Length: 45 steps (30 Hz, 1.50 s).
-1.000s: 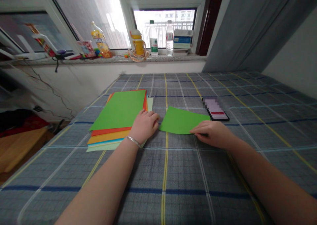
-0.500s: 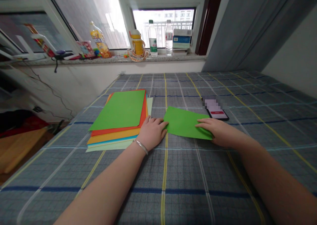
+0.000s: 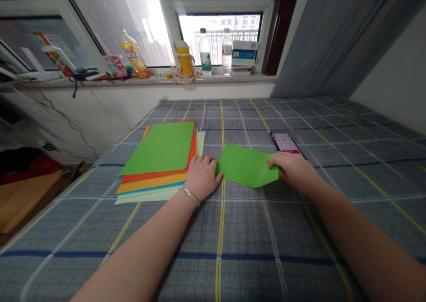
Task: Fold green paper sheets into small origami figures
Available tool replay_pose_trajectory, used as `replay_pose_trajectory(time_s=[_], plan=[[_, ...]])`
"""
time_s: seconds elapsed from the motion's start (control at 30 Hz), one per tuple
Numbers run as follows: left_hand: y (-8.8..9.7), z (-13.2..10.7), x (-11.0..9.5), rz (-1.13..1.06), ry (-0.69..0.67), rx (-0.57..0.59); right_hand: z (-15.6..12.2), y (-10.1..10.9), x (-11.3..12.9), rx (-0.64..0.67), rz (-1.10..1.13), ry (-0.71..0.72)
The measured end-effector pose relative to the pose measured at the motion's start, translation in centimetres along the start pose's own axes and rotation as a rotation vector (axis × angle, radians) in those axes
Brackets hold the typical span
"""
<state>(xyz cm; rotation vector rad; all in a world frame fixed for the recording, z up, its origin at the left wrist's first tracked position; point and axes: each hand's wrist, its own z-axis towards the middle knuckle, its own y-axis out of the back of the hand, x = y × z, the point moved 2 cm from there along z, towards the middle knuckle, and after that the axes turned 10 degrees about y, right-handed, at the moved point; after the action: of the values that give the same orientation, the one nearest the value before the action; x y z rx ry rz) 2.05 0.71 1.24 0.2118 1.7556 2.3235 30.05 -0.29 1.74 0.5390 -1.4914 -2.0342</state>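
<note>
A green sheet of paper [image 3: 248, 165] lies in front of me, its right end bent and raised a little off the cloth. My right hand [image 3: 294, 171] pinches that end between thumb and fingers. At the opposite end, my left hand [image 3: 203, 178] has its fingers and thumb closed about the sheet's left edge; the fingertips are partly hidden. A silver bangle [image 3: 191, 196] circles the left wrist. Left of that hand is a stack of coloured paper [image 3: 163, 149], green on top, with red, orange, blue and pale green edges showing below.
A phone [image 3: 286, 144] lies just beyond my right hand, partly covered by it. Grey checked cloth [image 3: 246, 235] spreads beneath everything. Along the windowsill [image 3: 156, 81] stand several bottles and a blue-and-white box [image 3: 244, 52]. A wooden surface [image 3: 29, 200] is low at the left.
My right hand has gone from lying over the sheet's right end to pinching and lifting it, shifting slightly over the phone. My left hand has drawn its fingers in slightly at the left edge.
</note>
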Motion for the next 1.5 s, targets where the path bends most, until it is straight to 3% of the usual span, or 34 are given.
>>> replay_pose_trajectory(time_s=[0.23, 0.47, 0.63, 0.8, 1.03, 1.5], plan=[[-0.1, 0.8, 0.1, -0.238, 0.025, 0.047, 0.7, 0.8, 1.1, -0.145, 0.051, 0.112], [-1.5, 1.0, -0.2, -0.968, 0.130, 0.148, 0.7, 0.9, 2.6, -0.207, 0.109, 0.112], [-1.8, 0.8, -1.1, -1.219, 0.188, 0.193, 1.1, 1.2, 4.6, -0.357, 0.197, 0.142], [-0.9, 0.3, -2.0, -1.246, 0.149, 0.135, 1.5, 1.5, 5.4, -0.551, 0.166, 0.148], [-0.1, -0.3, -2.6, -1.211, 0.020, 0.110, 1.6, 1.6, 5.3, -0.609, 0.181, 0.132], [-0.6, 0.0, -2.5, -0.956, -0.167, 0.381, 1.1, 1.9, 4.4, -0.769, 0.175, 0.036]])
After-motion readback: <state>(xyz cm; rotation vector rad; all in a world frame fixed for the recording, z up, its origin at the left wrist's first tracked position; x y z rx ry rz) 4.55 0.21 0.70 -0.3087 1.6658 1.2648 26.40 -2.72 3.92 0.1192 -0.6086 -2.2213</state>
